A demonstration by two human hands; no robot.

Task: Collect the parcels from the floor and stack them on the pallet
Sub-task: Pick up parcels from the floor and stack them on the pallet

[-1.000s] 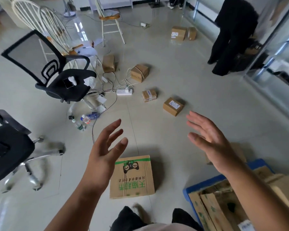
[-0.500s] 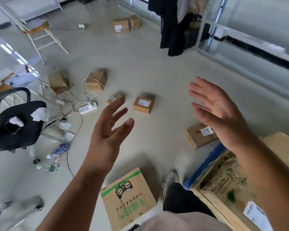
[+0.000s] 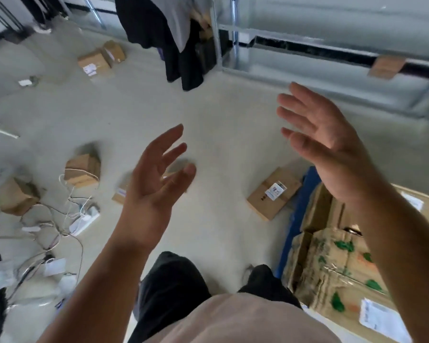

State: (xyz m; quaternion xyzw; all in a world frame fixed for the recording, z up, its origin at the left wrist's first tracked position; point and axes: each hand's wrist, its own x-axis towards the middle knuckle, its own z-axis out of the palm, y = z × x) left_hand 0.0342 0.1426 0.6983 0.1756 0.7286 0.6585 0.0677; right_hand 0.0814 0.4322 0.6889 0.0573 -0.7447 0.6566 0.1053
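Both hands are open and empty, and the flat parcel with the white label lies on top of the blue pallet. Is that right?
Not quite. In the head view the left hand and right hand are open and empty, but the labelled parcel lies on the floor beside the blue pallet.

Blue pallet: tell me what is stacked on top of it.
On the blue pallet sit stacked cardboard boxes, some green-printed, some with white labels. The right forearm covers part of the stack; the pallet's deck underneath is hidden.
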